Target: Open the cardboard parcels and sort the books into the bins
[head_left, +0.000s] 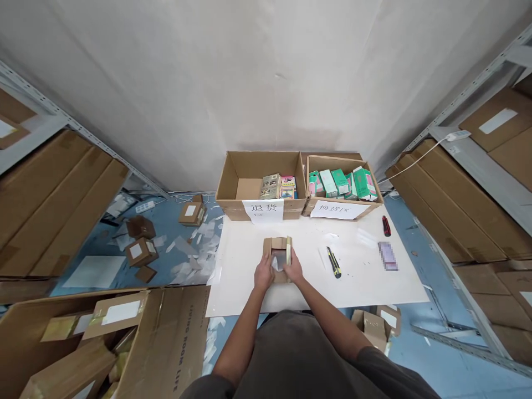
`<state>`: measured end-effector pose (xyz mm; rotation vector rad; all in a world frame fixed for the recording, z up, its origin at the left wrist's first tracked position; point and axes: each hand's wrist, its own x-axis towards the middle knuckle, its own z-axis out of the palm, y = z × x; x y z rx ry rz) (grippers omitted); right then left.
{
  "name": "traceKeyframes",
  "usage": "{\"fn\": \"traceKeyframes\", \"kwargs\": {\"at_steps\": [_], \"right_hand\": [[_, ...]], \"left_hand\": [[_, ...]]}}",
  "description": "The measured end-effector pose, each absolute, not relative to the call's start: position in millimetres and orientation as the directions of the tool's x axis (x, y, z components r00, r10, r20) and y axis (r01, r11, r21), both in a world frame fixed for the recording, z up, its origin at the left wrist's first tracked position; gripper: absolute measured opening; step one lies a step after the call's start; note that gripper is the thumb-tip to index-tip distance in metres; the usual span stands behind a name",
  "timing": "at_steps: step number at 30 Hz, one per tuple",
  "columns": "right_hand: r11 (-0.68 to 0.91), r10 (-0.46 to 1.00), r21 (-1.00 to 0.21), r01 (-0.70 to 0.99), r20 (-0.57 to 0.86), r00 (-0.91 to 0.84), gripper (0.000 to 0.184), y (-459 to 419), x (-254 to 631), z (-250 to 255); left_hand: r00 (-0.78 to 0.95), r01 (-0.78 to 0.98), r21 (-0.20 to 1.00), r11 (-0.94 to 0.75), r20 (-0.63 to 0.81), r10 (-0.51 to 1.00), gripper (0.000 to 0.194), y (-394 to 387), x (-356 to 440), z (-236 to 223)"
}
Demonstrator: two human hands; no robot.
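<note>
Gripping the small open carton (277, 243) by its opposite sides, your left hand (265, 272) and right hand (294, 269) show fingers clamped on cardboard, above the white table's (241, 299) near half. A yellow-black cutter (333, 262) lies to the right. Beyond stand two labelled boxes: left box (230, 210), books (271, 187); right box (375, 205), green packets (341, 180).

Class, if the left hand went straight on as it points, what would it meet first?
The small cardboard box that the left hand holds; past that, probably the front wall of the left large carton, though depth is unclear.
</note>
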<state>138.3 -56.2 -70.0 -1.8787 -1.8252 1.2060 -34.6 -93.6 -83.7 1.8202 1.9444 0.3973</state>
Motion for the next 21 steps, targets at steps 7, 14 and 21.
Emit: {"fn": "traceKeyframes", "kwargs": {"at_steps": [7,14,21], "right_hand": [[-0.339,0.866,-0.854,0.394,-0.447,-0.223,0.075,-43.1,200.4,-89.6],[-0.388,0.865,-0.756,0.527,-0.496,-0.075,0.075,-50.3,200.3,-101.7],[-0.339,0.934,-0.686,0.644,-0.330,0.140,0.059,-61.0,192.7,-97.2]], "left_hand": [[-0.165,0.870,0.433,0.235,-0.193,0.967,0.044,-84.8,-28.5,-66.0],[-0.056,0.926,0.357,0.121,-0.187,0.981,0.018,-87.9,-13.8,-66.4],[-0.092,0.839,0.514,0.177,-0.186,0.978,0.029,-95.3,-19.9,-63.3]]}}
